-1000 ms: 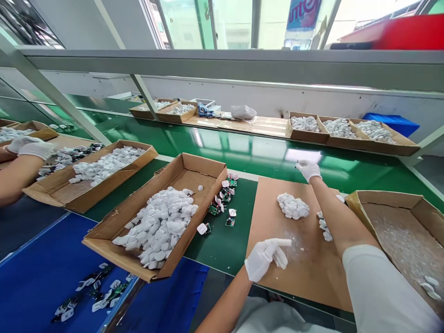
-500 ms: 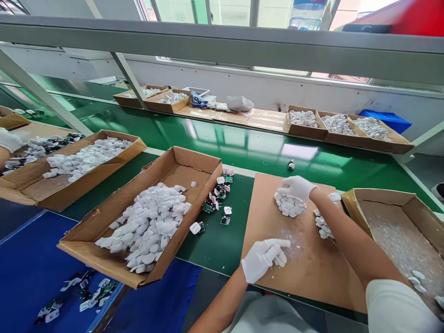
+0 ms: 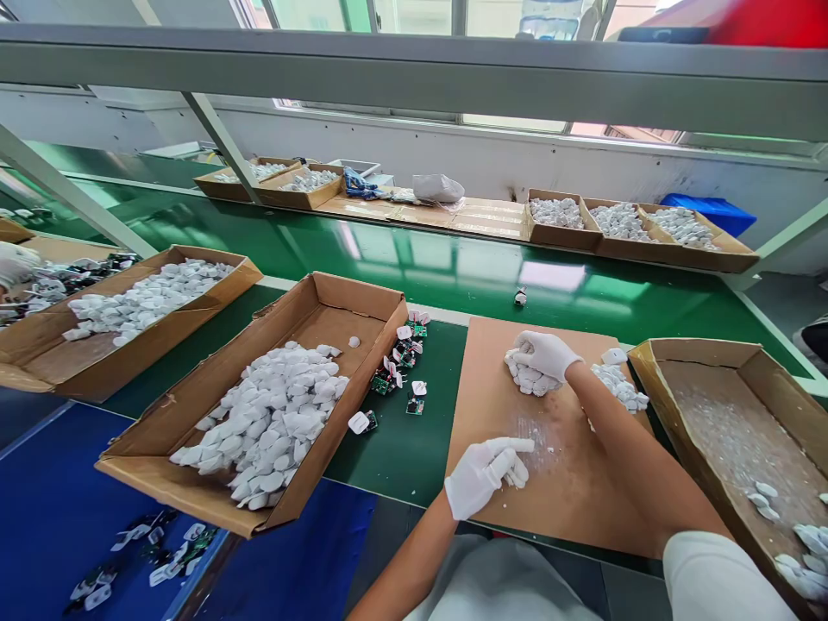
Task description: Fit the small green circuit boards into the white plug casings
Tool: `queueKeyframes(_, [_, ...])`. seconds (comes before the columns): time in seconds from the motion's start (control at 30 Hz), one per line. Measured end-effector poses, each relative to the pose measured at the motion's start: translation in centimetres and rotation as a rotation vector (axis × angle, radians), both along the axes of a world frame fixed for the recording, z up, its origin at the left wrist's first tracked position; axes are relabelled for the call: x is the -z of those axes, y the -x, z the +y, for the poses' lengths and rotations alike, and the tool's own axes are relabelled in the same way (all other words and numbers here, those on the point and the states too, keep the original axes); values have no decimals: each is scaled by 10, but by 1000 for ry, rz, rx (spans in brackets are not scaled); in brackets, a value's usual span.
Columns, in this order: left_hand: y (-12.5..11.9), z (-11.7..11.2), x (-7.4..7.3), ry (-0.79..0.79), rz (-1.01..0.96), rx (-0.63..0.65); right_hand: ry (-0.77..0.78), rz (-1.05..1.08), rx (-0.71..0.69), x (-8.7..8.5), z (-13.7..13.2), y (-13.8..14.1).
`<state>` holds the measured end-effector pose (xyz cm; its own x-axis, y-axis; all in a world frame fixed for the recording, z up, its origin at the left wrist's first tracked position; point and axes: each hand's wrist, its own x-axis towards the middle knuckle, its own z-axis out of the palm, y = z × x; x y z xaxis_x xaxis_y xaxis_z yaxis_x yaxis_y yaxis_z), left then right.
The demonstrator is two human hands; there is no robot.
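Observation:
My right hand (image 3: 544,355), in a white glove, rests on a small heap of flat white pieces (image 3: 529,379) on a brown cardboard sheet (image 3: 562,500). Its fingers are bent together, and what they pinch is hidden. Nearer to me, my left hand (image 3: 486,476), also gloved, hovers low over or rests on the sheet. The index finger points right while the other fingers curl in; whatever lies under them I cannot make out. White crumbs and dust (image 3: 542,444) lie between the hands. Another heap of white pieces (image 3: 619,386) sits beyond my right forearm.
A cardboard tray (image 3: 381,323) of white pieces stands left, with small green circuit boards (image 3: 414,404) beside it. A dusty tray (image 3: 705,354) holding a few pieces is at right. Across the green surface are more filled trays (image 3: 562,237). A co-worker's gloved hand (image 3: 14,263) shows far left.
The view has shifted slightly. My right hand's fingers have curled down over the heap's near-top edge. My left hand keeps almost the same pose.

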<state>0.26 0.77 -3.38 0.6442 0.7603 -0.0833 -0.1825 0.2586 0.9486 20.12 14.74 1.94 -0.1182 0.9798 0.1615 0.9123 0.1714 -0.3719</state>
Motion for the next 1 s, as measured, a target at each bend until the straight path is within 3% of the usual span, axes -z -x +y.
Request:
queueKeyframes(0.23, [0,1,6,-14,31,18,22,-236,-77,10,-26,19])
queueKeyframes(0.47, [0,1,-3,20,16,5,-31,-305,-135,5,-33,15])
queueKeyframes(0.63, [1,1,-5,12,33,-7,-108,-247,-126,2,-49,16])
queueKeyframes(0.73, [1,0,-6,15,59,-17,-203,-30,-167,-5,-77,14])
queueKeyframes(0.8, [1,-1,-6,23,77,-31,-181,135,-190,-9,-99,5])
queueKeyframes(0.9, [0,-2,-6,26,78,-34,-157,244,-84,-7,-129,-24])
queueKeyframes(1.0, [0,-3,-5,18,82,-26,-239,316,182,1,-154,-68])
